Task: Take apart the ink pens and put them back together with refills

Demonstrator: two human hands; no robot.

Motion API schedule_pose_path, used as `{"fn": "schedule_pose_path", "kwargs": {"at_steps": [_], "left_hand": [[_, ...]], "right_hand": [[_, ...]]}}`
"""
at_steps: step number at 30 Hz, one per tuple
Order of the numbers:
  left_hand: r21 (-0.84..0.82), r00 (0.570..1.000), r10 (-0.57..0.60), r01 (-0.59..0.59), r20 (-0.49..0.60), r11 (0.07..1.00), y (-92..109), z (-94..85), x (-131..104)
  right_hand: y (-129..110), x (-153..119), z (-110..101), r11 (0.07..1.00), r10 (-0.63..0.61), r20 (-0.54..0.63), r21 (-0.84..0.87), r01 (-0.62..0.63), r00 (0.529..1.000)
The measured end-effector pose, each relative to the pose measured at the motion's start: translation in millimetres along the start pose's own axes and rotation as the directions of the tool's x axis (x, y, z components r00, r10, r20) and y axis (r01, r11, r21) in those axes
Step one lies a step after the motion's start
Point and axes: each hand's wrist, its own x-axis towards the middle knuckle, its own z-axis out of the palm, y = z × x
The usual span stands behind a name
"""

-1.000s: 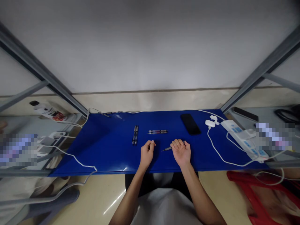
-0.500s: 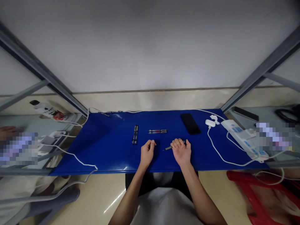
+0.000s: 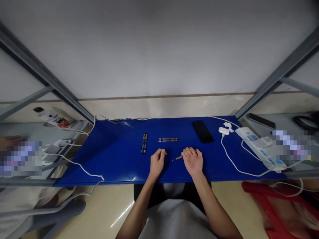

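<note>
My right hand (image 3: 193, 162) is turned palm up above the blue table (image 3: 112, 166), its fingers curled around a grey pen (image 3: 177, 158). The pen's tip points left, toward my left hand (image 3: 157, 162). That hand is closed with the thumb against the curled fingers, and nothing shows in it. Two dark pens (image 3: 144, 143) lie side by side, pointing away from me, beyond and left of my left hand. Two more pens (image 3: 167, 139) with red and blue showing lie crosswise beyond both hands.
A black phone (image 3: 202, 131) lies beyond my right hand. A white earbud case (image 3: 223, 131) on a cable and a white power strip (image 3: 260, 149) are at the right. At the left stands a side table with a tilted bottle (image 3: 53, 119) and a person's hand (image 3: 10, 142).
The pen in my right hand has shifted slightly, its tip now a little farther left. My hands have otherwise stayed nearly still.
</note>
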Motion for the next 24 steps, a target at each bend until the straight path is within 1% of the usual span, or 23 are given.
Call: {"fn": "schedule_pose_path", "kwargs": {"at_steps": [5, 10, 15, 24], "left_hand": [[-0.012, 1.0, -0.001, 0.001, -0.001, 1.0, 1.4, 0.0, -0.3], [0.001, 1.0, 0.004, -0.004, 0.002, 1.0, 2.7, -0.7, 0.0], [0.012, 1.0, 0.012, -0.012, 0.0, 1.0, 3.5, -0.7, -0.3], [0.02, 1.0, 0.0, -0.001, 0.008, 1.0, 1.2, 0.1, 0.3]], "right_hand": [[-0.5, -0.7, 0.6, 0.999, 0.011, -0.011, -0.036, -0.011, 1.0], [-0.7, -1.0, 1.5, 1.0, 0.001, 0.0, -0.004, -0.001, 1.0], [-0.5, -1.6, 2.2, 0.998, -0.015, -0.032, -0.061, 0.013, 0.999], [-0.8, -1.3, 2.3, 1.0, -0.018, -0.01, -0.006, 0.018, 1.0]]}}
